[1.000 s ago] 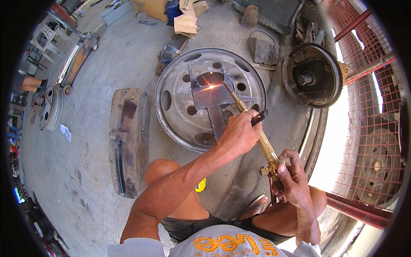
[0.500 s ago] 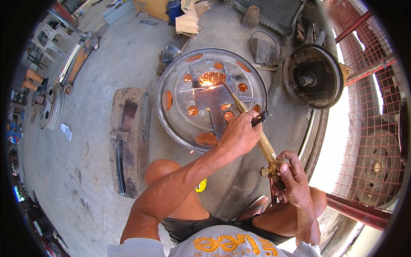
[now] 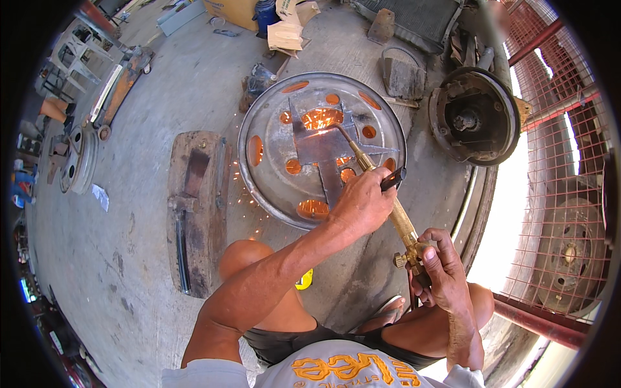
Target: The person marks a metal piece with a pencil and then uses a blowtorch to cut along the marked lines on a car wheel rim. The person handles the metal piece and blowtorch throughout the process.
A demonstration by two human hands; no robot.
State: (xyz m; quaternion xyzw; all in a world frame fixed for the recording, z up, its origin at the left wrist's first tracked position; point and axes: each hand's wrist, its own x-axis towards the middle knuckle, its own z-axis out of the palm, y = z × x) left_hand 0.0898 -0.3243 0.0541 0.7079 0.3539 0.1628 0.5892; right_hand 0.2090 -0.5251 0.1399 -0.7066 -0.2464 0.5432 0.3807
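My left hand (image 3: 363, 202) is wrapped around the front of a brass cutting torch (image 3: 402, 224), and a short black cylinder (image 3: 392, 180) sticks out beside its fingers. My right hand (image 3: 445, 271) grips the torch's rear end, with thumb and fingers at the brass valve knobs. The torch's bent tip meets the upper edge of a flat grey steel plate (image 3: 317, 147) with several pointed arms. Orange light and sparks glow there. Under the plate lies a round steel wheel rim (image 3: 262, 178), its holes lit orange from below.
Left of the rim lies a rusty metal block with a black tube (image 3: 182, 252). A brake drum (image 3: 475, 116) stands at the right, by a red mesh fence (image 3: 550, 161). Behind are a cardboard box (image 3: 233, 14) and a radiator (image 3: 414, 22). My knees flank the work.
The spray above the plate has shrunk, while sparks now scatter on the floor left of the rim. The lower rim hole glows brighter. Both hands hold nearly the same place.
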